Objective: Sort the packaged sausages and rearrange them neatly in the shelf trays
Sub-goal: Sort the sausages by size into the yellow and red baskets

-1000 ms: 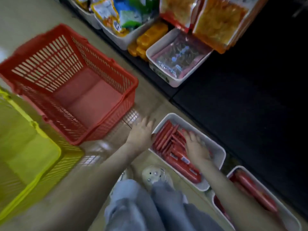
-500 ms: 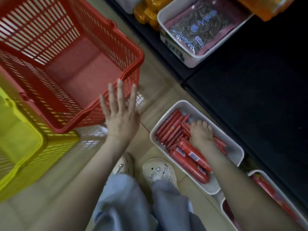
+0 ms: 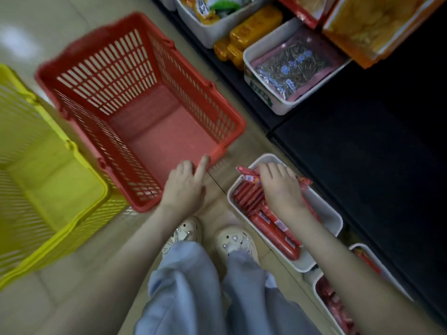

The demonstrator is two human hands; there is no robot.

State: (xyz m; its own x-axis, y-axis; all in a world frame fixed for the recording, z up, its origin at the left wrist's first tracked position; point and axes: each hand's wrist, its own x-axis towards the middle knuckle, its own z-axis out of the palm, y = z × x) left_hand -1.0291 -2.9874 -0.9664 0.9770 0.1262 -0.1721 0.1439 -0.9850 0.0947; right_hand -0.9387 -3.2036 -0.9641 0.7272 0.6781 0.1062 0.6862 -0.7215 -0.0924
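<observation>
A white tray [image 3: 335, 218] on the floor holds several red packaged sausages [image 3: 251, 201], thin ones at the far end and thick ones [image 3: 275, 234] nearer me. My right hand [image 3: 281, 187] is over the tray and grips a bunch of thin red sausages, their ends sticking out left and right of my fingers. My left hand [image 3: 185, 187] holds the near rim of an empty red basket [image 3: 145, 131], index finger stretched along the edge. A second white tray [image 3: 321, 284] with red sausages sits at the lower right, partly hidden by my forearm.
A yellow basket [image 3: 48, 189] stands left of the red one. The bottom shelf at the top right carries white bins of snack packs [image 3: 287, 68] and orange packets [image 3: 251, 32]. A dark, bare shelf base [image 3: 375, 153] runs along the right. My shoes [image 3: 232, 240] stand between basket and tray.
My left hand, raised with spread fingers, has come down onto the red basket's rim. My right hand has closed round a bunch of thin sausages and lifted them slightly.
</observation>
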